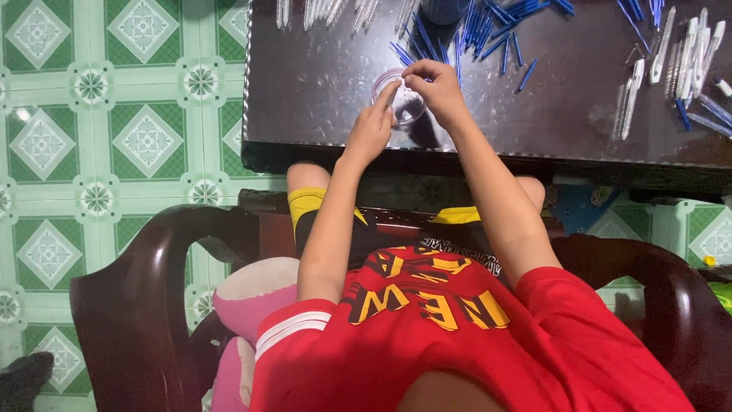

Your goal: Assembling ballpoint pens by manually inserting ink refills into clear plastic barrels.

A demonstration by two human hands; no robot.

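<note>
Hands at small clear cup (402,98) on tabletop (320,91): left hand (371,131) fingers steady its rim, right hand (436,85) fingers pinched at rim, contents indiscernible; blue pen parts (488,34) nearby.

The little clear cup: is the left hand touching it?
Touching. The head view shows the left hand with fingertips laid on the rim of the clear cup.
</note>
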